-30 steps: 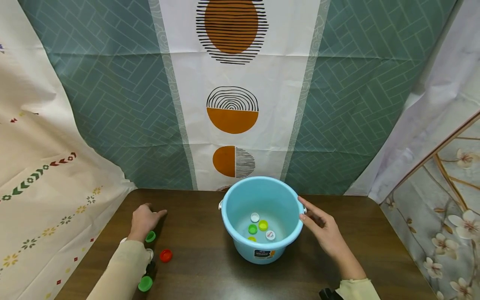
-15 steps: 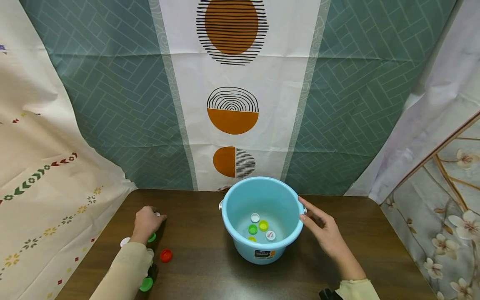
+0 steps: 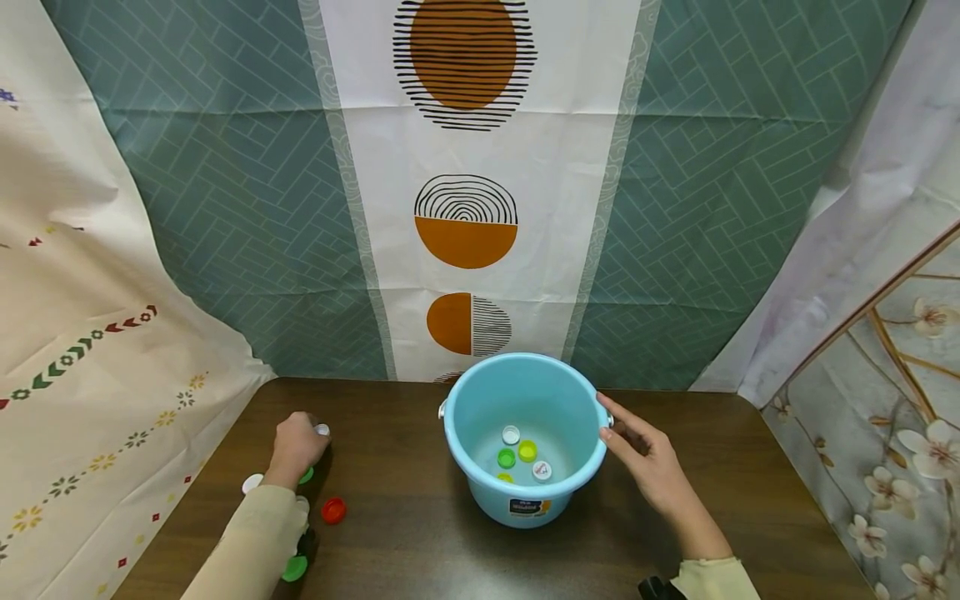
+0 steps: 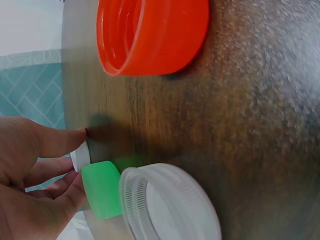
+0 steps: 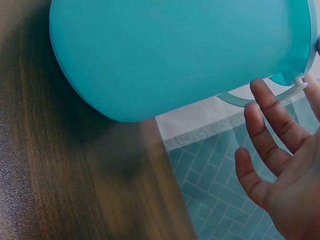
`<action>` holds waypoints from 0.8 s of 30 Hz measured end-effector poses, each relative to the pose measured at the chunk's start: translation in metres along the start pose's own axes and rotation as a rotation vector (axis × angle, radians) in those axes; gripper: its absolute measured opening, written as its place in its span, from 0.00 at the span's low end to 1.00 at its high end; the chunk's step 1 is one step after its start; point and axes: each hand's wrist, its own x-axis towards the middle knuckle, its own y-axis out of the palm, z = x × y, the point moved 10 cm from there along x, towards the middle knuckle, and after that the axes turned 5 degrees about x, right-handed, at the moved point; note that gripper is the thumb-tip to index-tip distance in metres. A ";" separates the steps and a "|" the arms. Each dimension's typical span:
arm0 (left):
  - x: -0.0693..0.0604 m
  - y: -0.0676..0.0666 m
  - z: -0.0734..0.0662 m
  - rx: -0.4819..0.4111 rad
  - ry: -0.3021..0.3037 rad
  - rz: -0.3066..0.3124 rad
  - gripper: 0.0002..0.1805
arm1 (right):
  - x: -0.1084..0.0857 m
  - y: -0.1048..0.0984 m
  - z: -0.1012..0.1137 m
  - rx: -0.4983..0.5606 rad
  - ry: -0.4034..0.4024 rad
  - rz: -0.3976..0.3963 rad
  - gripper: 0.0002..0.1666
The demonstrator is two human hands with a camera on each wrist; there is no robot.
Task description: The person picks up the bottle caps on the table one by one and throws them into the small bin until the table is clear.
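pinching a white cap, unseen a sec ago, w/ our l. hand: pickup looks underway; r. hand, fingers spread, touches bucket.

One white cap is being pinched by the left hand, one light-blue bucket standing upright, holding small caps.

Between the fingertips of the left hand sits a pinched cap; on the table, a row of caps stretches from there toward the person, with a lone cap nearer the person and right of those fingers. Well to their right stands a bucket, several caps inside, the fingertips of the right hand at its right rim.
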 end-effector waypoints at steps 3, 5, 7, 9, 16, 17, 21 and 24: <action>0.000 0.000 0.000 0.006 0.005 0.000 0.20 | -0.001 0.002 0.010 -0.003 0.003 0.001 0.29; -0.001 0.000 -0.002 0.008 0.012 -0.004 0.19 | -0.002 0.003 0.014 -0.009 0.007 0.000 0.29; -0.002 -0.001 -0.003 0.004 0.017 -0.012 0.18 | -0.003 0.003 0.016 -0.011 0.012 -0.001 0.29; -0.003 -0.001 -0.006 -0.004 0.021 -0.022 0.18 | -0.003 0.003 0.017 -0.013 0.016 -0.001 0.29; -0.007 -0.012 -0.030 -0.072 0.060 -0.098 0.17 | -0.002 0.002 0.016 -0.021 0.018 -0.002 0.29; -0.008 -0.015 -0.034 -0.086 0.068 -0.114 0.17 | -0.002 0.002 0.016 -0.020 0.018 -0.002 0.29; -0.012 -0.025 -0.053 -0.158 0.101 -0.167 0.18 | -0.003 0.003 0.016 -0.018 0.013 0.000 0.29; -0.016 -0.031 -0.068 -0.209 0.120 -0.193 0.19 | -0.003 0.004 0.017 -0.015 0.011 0.002 0.29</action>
